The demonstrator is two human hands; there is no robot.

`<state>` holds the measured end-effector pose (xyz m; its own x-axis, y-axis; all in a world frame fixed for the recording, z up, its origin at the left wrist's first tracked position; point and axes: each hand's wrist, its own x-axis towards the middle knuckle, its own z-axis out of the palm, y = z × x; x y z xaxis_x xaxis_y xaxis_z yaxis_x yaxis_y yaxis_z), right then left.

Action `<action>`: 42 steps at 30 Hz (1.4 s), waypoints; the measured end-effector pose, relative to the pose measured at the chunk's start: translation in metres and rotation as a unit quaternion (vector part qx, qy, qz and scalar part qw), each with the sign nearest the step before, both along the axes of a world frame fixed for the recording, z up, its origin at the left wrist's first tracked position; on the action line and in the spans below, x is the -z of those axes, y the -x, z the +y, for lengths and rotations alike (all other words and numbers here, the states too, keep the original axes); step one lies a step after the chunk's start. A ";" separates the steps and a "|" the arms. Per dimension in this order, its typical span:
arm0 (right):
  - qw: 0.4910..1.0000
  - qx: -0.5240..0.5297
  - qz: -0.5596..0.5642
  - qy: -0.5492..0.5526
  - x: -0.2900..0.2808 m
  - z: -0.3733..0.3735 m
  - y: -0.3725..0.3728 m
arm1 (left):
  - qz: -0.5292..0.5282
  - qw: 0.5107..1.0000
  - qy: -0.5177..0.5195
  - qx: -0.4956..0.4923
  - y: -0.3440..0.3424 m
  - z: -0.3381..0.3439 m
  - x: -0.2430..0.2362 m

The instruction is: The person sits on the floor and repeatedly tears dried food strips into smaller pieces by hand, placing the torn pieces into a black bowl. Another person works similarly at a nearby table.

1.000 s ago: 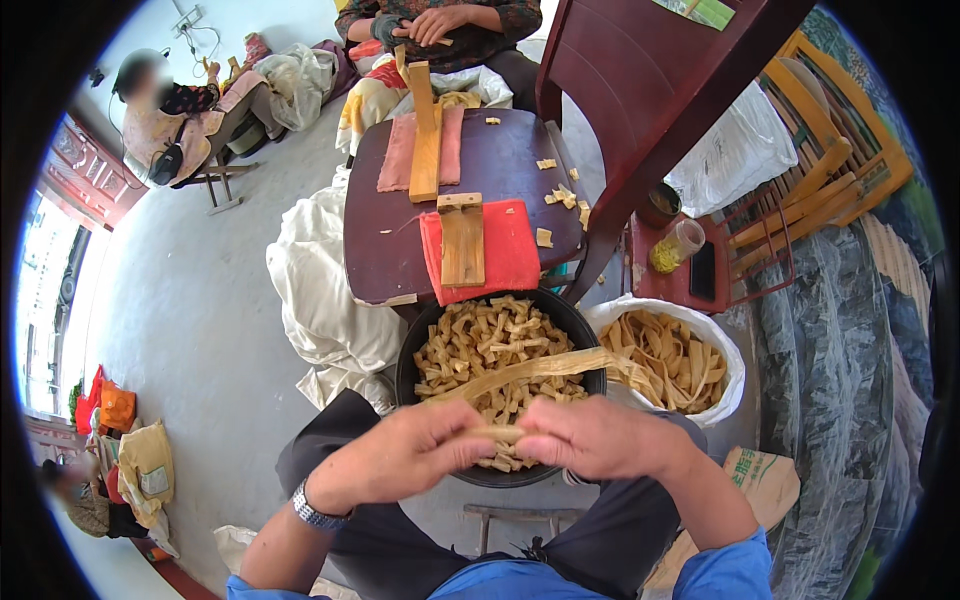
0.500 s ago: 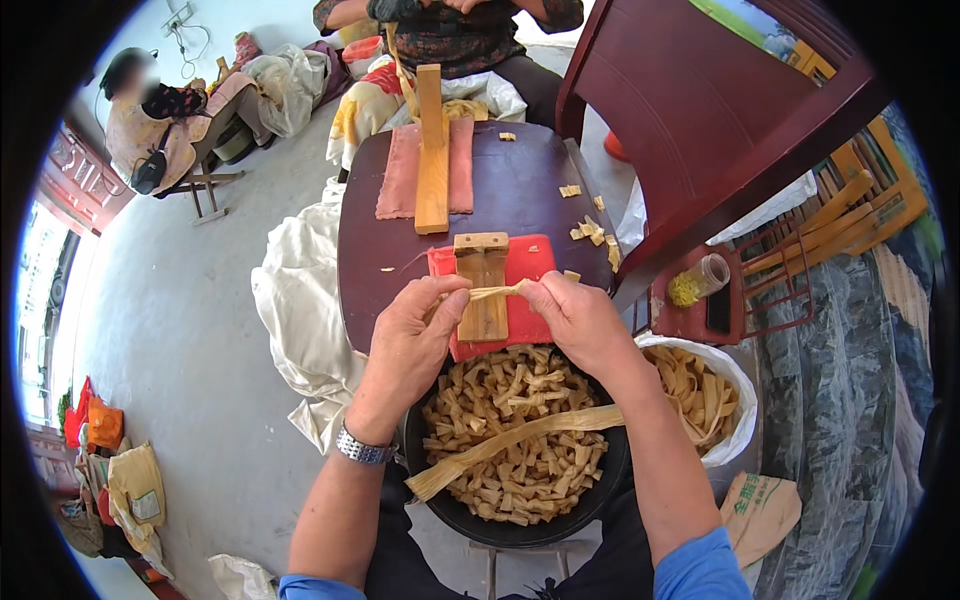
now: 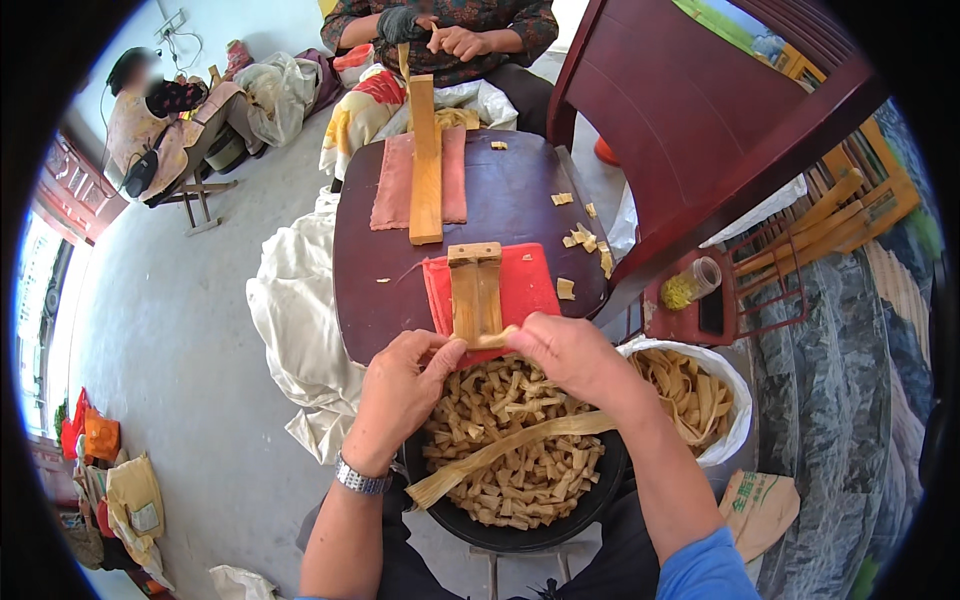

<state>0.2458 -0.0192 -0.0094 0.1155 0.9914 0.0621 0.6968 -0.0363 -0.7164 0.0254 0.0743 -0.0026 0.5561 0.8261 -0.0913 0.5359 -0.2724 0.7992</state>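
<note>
Both hands pinch a tan, ribbon-like strip (image 3: 488, 341) drawn between them at the near end of a small grooved wooden block (image 3: 476, 285). My left hand (image 3: 405, 385) has thumb and fingertips closed on its left end. My right hand (image 3: 570, 355) grips the other end, with the fingers partly hidden. The block lies on a folded red cloth (image 3: 535, 275) on a dark chair seat (image 3: 365, 270). Below my hands stands a black round basin (image 3: 530, 540) full of short knotted tan pieces (image 3: 530, 480). A long flat tan strip (image 3: 500, 450) lies across them.
Farther on the seat, a long wooden bar (image 3: 425, 170) rests on a pink cloth (image 3: 452, 190), near scattered tan scraps (image 3: 585, 238). A white sack (image 3: 738, 415) of strips stands right, below a jar (image 3: 703, 276). A co-worker's hands (image 3: 455, 40) are across; another person (image 3: 175, 110) sits far left.
My hands have moved toward me, bringing the pinched strip from over the middle of the block to its near end. The co-worker's hands show more fully.
</note>
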 end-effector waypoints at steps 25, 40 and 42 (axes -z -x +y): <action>0.958 0.015 -0.208 -0.198 0.016 0.028 -0.002 | -0.139 0.990 -0.014 -0.034 -0.025 0.029 0.011; 0.995 -0.007 0.037 -0.091 -0.007 0.003 0.010 | -0.136 0.988 0.059 0.035 -0.010 -0.012 -0.011; 0.993 -0.027 0.057 -0.096 -0.009 0.003 0.011 | -0.141 0.976 0.147 0.079 -0.009 -0.008 -0.007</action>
<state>0.2350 -0.0165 -0.0004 0.0801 0.9672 0.2411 0.6086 0.1441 -0.7803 0.0345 0.0658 0.0041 0.7122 0.6886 -0.1361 0.2527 -0.0706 0.9650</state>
